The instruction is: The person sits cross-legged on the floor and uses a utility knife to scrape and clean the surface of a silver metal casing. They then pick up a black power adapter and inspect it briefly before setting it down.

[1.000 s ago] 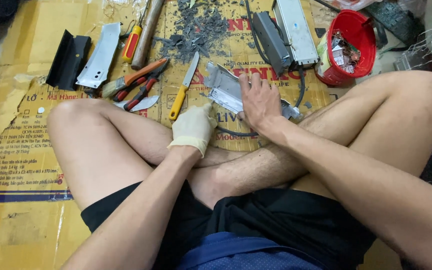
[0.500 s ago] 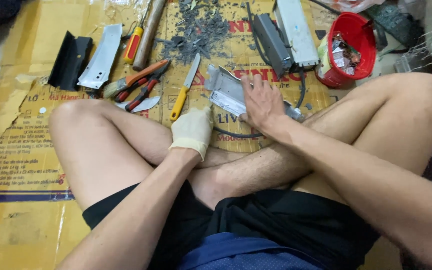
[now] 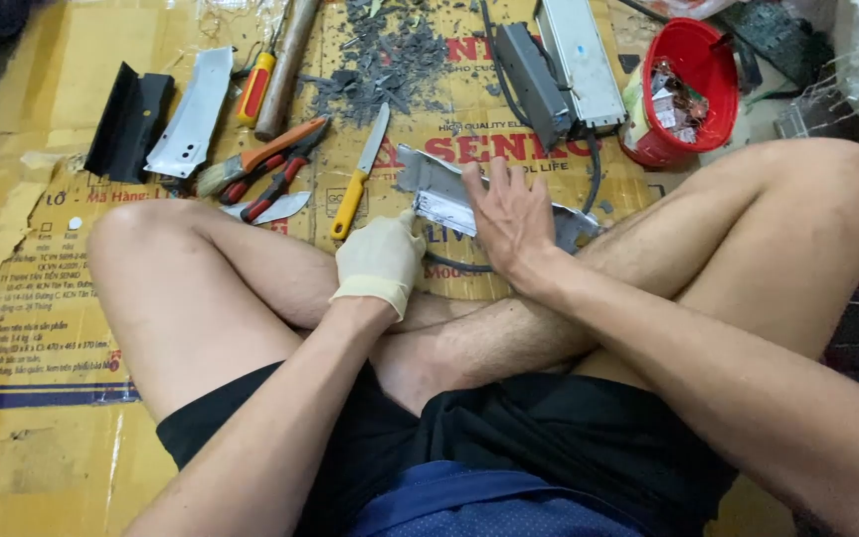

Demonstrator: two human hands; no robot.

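Note:
I sit cross-legged on flattened cardboard [image 3: 42, 328]. My left hand [image 3: 380, 261], in a pale rubber glove, rests with curled fingers against the near end of a bent grey metal casing [image 3: 436, 191] lying in front of my shins. My bare right hand [image 3: 511, 214] lies flat on top of that casing with fingers spread, pressing it down. A yellow-handled knife [image 3: 360, 179] lies just left of the casing, blade pointing away from me.
Red-handled pliers [image 3: 268, 171], a brush, a yellow-handled screwdriver [image 3: 256, 88] and a wooden handle lie at upper left beside two curved metal plates [image 3: 189, 114]. Grey scrap shavings [image 3: 390, 55], two long grey boxes with a black cable [image 3: 559, 65] and a red bucket [image 3: 686, 60] sit beyond.
Both hands stay on the metal casing; my right hand has shifted slightly along it. Nothing else moved.

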